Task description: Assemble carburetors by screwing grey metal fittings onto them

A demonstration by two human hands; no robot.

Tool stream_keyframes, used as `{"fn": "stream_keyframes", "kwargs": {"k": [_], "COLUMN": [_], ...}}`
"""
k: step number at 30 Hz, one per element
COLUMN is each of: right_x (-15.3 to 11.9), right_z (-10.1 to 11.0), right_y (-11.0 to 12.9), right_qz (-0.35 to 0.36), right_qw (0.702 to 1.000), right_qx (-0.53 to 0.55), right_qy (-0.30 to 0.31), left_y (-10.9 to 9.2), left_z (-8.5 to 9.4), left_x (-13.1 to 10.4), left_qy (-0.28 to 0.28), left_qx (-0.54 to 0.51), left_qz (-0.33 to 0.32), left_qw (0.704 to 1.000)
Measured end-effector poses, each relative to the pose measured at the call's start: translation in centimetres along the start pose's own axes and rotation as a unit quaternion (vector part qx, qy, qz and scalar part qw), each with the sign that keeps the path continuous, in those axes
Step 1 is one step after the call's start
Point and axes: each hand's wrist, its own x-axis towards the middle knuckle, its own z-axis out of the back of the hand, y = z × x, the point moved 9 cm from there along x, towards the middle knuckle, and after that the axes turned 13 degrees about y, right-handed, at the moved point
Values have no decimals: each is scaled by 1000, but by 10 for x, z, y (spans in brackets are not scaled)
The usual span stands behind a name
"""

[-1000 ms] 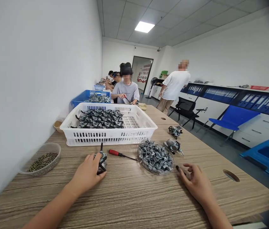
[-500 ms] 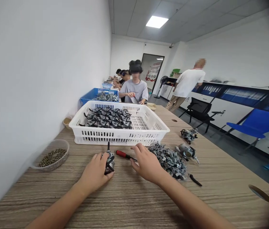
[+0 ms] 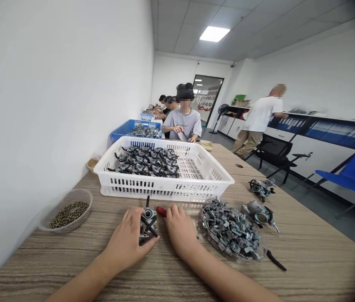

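My left hand (image 3: 126, 235) is closed around the side of a small carburetor (image 3: 148, 222), a grey metal body with black hoses, resting on the wooden table (image 3: 127, 279). Just right of it, my right hand (image 3: 180, 230) lies over a screwdriver, fingers curled down on it. The red handle end of the screwdriver (image 3: 161, 211) pokes out past the fingertips; most of the tool is hidden under the palm. Beside my right hand stands a clear round tub (image 3: 207, 241) heaped with small grey metal parts (image 3: 230, 226).
A white basket (image 3: 164, 188) holding rows of carburetors stands ahead. At left is a clear bowl (image 3: 87, 216) of brass-coloured screws (image 3: 69, 214). Two larger metal assemblies (image 3: 260, 214) and a black hose (image 3: 276, 260) lie right. A co-worker (image 3: 183, 121) sits opposite; another person (image 3: 259, 115) stands behind.
My right hand has moved left and come down over the red-handled screwdriver. My left hand stays at the carburetor. The standing person has moved right, and the view has shifted slightly.
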Motion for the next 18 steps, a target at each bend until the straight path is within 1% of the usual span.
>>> {"fn": "stream_keyframes", "kwargs": {"k": [3, 7, 12, 18], "right_x": [1, 2, 3, 3], "right_z": [-1, -5, -14, -11], "right_y": [1, -2, -7, -4], "right_qz": [0, -12, -36, -2], "right_qw": [1000, 1000, 998, 998], "right_qx": [2, 15, 33, 31], "right_qy": [4, 15, 41, 62], "left_y": [-7, -14, -15, -18], "left_z": [4, 7, 5, 8], "left_x": [-1, -1, 0, 3], "left_qy": [-7, 16, 39, 42], "left_qx": [-14, -23, -30, -51], "left_qz": [-21, -45, -42, -65], "left_qw": [1000, 999, 998, 996]}}
